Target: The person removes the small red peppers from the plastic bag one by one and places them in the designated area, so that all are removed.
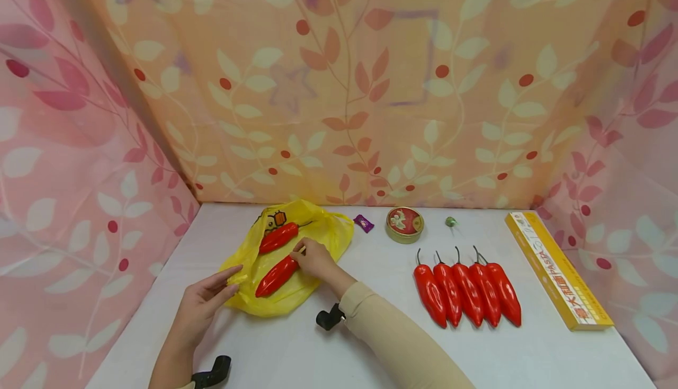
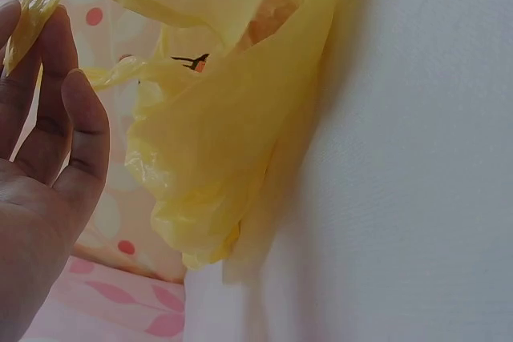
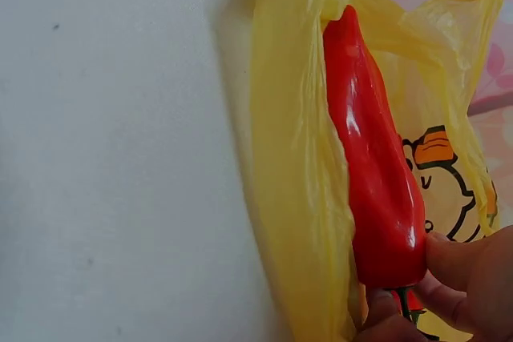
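A yellow plastic bag lies on the white table, left of centre. One red pepper rests at the bag's far side. A second red pepper lies in the bag's mouth, and my right hand pinches it at the stem end. The right wrist view shows that pepper half inside the bag, with my right hand on its stem. My left hand pinches the bag's near edge and lifts it. In the left wrist view the left hand is beside the raised bag.
Several red peppers lie in a row at the right. A long yellow pasta box lies at the right edge. A round tin, a purple wrapper and a small green item sit at the back. Patterned cloth walls surround the table.
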The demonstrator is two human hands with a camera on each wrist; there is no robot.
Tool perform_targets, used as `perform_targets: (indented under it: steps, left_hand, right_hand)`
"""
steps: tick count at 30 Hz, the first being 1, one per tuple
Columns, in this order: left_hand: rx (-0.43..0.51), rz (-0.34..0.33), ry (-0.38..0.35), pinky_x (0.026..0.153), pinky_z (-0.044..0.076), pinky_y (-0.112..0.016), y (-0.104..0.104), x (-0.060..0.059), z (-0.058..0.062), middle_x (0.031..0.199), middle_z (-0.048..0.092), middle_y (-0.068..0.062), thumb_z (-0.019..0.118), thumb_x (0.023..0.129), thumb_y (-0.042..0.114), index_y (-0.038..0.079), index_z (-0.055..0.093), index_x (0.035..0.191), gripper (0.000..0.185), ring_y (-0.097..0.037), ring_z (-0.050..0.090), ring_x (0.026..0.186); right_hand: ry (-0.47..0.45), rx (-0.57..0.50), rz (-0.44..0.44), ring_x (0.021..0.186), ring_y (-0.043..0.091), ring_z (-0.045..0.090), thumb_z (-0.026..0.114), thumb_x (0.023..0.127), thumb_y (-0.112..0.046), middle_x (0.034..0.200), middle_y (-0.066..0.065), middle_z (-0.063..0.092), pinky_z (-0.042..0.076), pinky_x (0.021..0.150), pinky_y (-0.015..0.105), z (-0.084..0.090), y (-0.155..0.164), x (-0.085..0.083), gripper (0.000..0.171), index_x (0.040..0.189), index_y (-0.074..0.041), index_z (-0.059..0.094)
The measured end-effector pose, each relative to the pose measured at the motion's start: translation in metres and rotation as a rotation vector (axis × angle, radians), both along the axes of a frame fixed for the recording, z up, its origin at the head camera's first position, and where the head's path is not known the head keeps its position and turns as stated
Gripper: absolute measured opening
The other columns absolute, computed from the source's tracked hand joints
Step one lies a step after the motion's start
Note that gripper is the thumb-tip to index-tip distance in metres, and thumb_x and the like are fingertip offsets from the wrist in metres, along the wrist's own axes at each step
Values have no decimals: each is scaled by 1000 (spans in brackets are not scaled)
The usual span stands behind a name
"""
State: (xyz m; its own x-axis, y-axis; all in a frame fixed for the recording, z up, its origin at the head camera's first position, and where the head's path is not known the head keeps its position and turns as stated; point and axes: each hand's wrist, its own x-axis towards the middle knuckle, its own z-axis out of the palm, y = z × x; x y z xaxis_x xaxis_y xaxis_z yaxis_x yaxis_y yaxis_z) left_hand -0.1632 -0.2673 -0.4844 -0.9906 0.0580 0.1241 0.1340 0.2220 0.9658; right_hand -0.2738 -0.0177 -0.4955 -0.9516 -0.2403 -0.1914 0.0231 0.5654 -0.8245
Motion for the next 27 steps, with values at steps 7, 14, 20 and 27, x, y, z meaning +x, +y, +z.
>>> perform_targets:
  steps: [7, 14, 20, 27]
  left_hand:
    - [29, -15, 17, 92, 52, -13, 0, 0, 1, 128, 65, 20, 67, 98, 13, -6, 57, 138, 45, 7, 58, 118]
    - [-5, 5, 23, 92, 51, -11, 0, 0, 1, 127, 65, 23, 67, 98, 16, -4, 59, 137, 45, 10, 56, 118]
    - [14, -5, 19, 93, 50, -11, 1, 1, 1, 126, 66, 22, 67, 98, 14, -6, 58, 137, 45, 9, 56, 119]
    - [24, -3, 9, 91, 52, -12, 1, 1, -1, 126, 66, 23, 68, 97, 14, -6, 58, 137, 45, 8, 58, 116]
  right_hand:
    - [41, -49, -3, 81, 16, 57, 55, 105, -24, 93, 3, 63, 51, 66, 24, 2, 4, 2, 24, 116, -7, 69]
    - [85, -99, 0, 76, 14, 57, 49, 108, -27, 93, 3, 62, 51, 63, 23, 6, 18, 7, 31, 123, -7, 67]
    - [112, -218, 14, 73, 15, 56, 45, 109, -28, 99, 5, 64, 53, 63, 24, 8, 37, 13, 35, 128, -7, 66]
    - [137, -246, 28, 70, 16, 56, 48, 108, -30, 98, 6, 63, 54, 60, 26, 10, 62, 23, 33, 125, -9, 68]
